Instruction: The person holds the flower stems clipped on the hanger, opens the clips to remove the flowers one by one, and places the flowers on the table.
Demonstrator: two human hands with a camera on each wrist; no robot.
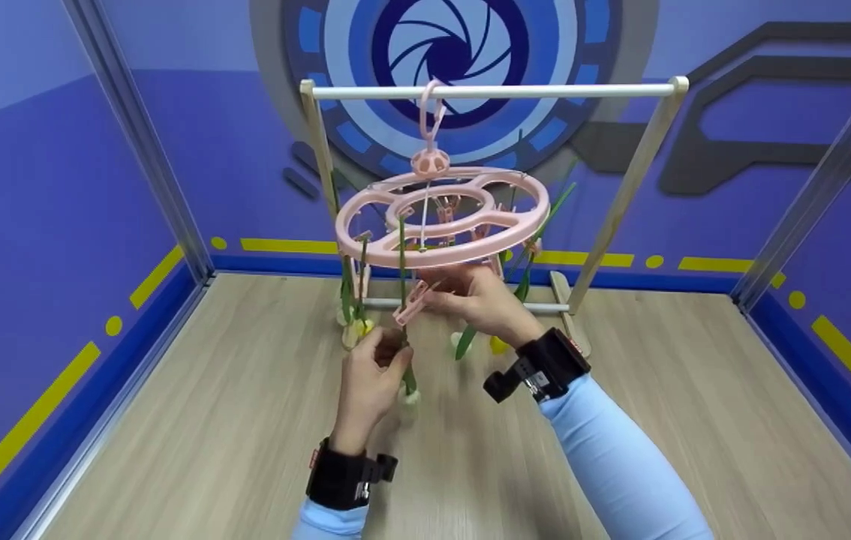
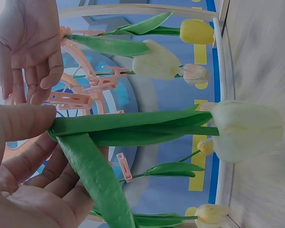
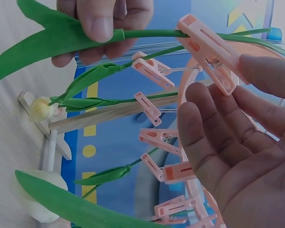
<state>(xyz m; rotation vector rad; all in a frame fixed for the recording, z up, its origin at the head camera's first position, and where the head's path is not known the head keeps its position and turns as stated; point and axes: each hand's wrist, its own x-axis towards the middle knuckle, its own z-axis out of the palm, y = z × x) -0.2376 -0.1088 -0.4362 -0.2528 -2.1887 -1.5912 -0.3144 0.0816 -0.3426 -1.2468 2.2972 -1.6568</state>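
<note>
Left hand [image 1: 367, 381] grip pinching tulip stem [image 2: 133, 128], right hand [image 1: 475, 298] squeezing pink clip [image 3: 209, 47]

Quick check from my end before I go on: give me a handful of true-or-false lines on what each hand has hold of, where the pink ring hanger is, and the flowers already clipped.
1. The left hand holds a tulip stem. True.
2. The right hand lies flat on the wooden floor. False: it is raised under the ring, its grip on a pink clip.
3. That clip sits on the stem the left hand holds. True, seen in the right wrist view.
4. The pink ring hanger lies on the floor. False: it hangs by its hook from the white rail.
5. No other flowers hang from it. False: more tulips hang head down from other clips.
</note>
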